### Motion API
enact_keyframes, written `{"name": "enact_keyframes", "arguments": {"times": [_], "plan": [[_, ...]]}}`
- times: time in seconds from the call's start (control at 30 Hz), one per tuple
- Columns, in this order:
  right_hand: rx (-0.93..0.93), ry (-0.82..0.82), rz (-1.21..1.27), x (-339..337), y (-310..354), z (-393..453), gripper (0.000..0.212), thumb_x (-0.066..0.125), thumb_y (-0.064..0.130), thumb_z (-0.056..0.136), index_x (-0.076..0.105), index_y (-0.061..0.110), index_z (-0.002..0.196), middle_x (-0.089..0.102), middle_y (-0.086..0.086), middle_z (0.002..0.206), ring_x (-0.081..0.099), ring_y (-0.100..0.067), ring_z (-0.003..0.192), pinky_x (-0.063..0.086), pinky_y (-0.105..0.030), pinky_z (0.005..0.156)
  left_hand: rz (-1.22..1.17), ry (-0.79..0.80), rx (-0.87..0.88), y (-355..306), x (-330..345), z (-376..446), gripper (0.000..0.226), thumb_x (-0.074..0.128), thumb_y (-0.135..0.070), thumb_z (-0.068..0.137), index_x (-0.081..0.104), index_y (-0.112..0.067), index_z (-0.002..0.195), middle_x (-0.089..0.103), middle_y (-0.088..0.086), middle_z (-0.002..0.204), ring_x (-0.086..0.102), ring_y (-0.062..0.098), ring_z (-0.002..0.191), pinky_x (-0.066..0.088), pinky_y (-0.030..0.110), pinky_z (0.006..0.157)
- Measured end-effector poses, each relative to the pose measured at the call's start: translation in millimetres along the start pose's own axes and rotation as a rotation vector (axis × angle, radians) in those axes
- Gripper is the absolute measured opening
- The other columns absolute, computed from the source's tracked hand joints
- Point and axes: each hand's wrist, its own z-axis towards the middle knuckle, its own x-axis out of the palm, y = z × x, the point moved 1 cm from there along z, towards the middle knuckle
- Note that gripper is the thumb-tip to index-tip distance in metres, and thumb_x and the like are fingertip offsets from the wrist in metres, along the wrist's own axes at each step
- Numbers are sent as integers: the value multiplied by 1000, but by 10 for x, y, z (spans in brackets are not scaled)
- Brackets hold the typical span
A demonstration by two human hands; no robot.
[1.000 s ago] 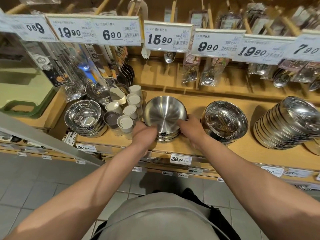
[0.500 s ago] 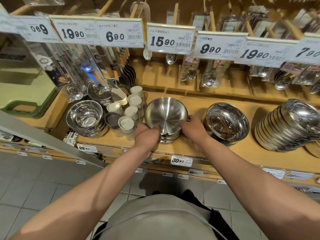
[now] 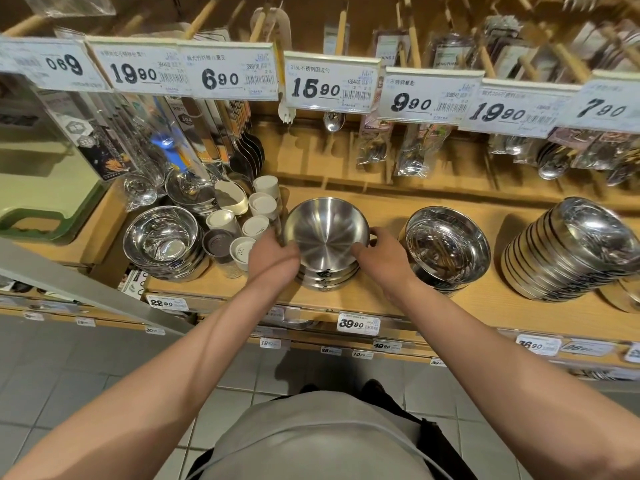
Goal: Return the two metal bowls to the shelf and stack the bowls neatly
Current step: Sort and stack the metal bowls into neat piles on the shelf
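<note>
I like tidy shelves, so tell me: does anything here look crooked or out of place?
The tall bowl stack at the far right leans over instead of standing upright. The middle stack, gripped by the left hand and right hand, sits fairly level.

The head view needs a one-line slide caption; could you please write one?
Both hands, left hand and right hand, grip the top metal bowl of a stack on the wooden shelf.

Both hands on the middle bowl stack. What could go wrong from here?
1. The bowl stack leans toward the shelf edge; if the left hand and right hand let go early, the top bowl may slide forward.
2. The shaker jars crowd the left hand; a sideways nudge could topple one.
</note>
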Motion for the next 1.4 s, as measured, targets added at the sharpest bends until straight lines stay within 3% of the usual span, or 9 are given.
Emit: {"name": "enact_keyframes", "arguments": {"times": [0.1, 0.2, 0.33, 0.5, 0.73, 0.9, 1.0, 1.1, 1.4], "plan": [[-91, -38, -145, -8, 69, 9, 39, 65, 17, 90, 59, 6, 127, 67, -7, 103, 59, -17, 80, 40, -19, 55, 116, -57, 72, -69, -55, 86, 28, 55, -13, 92, 68, -10, 117, 69, 8, 102, 62, 27, 95, 41, 30, 75], [-116, -68, -233, 4, 119, 6, 33, 65, 12, 89, 63, 1, 120, 69, -14, 104, 59, -23, 83, 42, -26, 60, 180, -54, 44, -87, -82, 158, 25, 57, -7, 89, 71, -10, 109, 71, 8, 99, 61, 25, 89, 40, 28, 72], [-111, -89, -216, 13, 129, -12, 28, 67, 15, 89, 65, 2, 114, 70, -14, 103, 65, -29, 94, 48, -33, 74, 158, -77, 30, -84, -104, 221, 20, 61, -9, 87, 73, -13, 102, 69, 3, 93, 58, 21, 85, 38, 26, 72], [-99, -102, -183, 28, 110, -59, 34, 67, 26, 91, 65, 3, 116, 70, -12, 104, 62, -25, 91, 42, -30, 71, 141, -94, 69, -87, -109, 280, 15, 64, -12, 87, 74, -17, 98, 63, -4, 87, 55, 17, 84, 36, 23, 69], [-55, -102, -144, 28, 87, -84, 37, 66, 21, 90, 59, 4, 123, 65, -9, 104, 57, -22, 89, 39, -28, 63, 194, -76, 50, -75, -105, 287, 17, 59, -19, 90, 71, -24, 101, 61, -5, 85, 48, 13, 74, 25, 19, 52], [6, -41, -61, 54, 78, -45, 31, 56, 25, 96, 57, 12, 124, 65, -4, 105, 56, -8, 81, 43, -24, 61, 155, 26, 96, -66, -29, 207, 34, 48, -21, 100, 64, -15, 129, 72, 9, 112, 63, 26, 93, 47, 31, 76], [39, -12, -24, 46, 86, -53, 36, 52, 27, 98, 55, 13, 131, 63, 1, 101, 61, -15, 89, 53, -33, 74, 83, 47, 41, -61, 16, 163, 37, 40, -26, 105, 60, -11, 133, 66, 15, 126, 60, 34, 115, 47, 36, 93], [54, -10, -42, 22, 123, -43, 37, 47, 25, 100, 56, 10, 133, 67, -10, 112, 65, -28, 101, 56, -45, 89, 88, 11, 11, -79, 23, 174, 37, 37, -23, 106, 63, -5, 124, 66, 20, 123, 59, 36, 113, 44, 35, 89], [50, 0, -138, -17, 228, 38, 32, 43, 20, 98, 67, 2, 111, 70, -21, 105, 66, -41, 100, 55, -57, 90, 151, 6, -15, -73, 32, 195, 33, 41, -16, 102, 67, -2, 117, 69, 21, 116, 62, 36, 108, 43, 32, 79]]}}
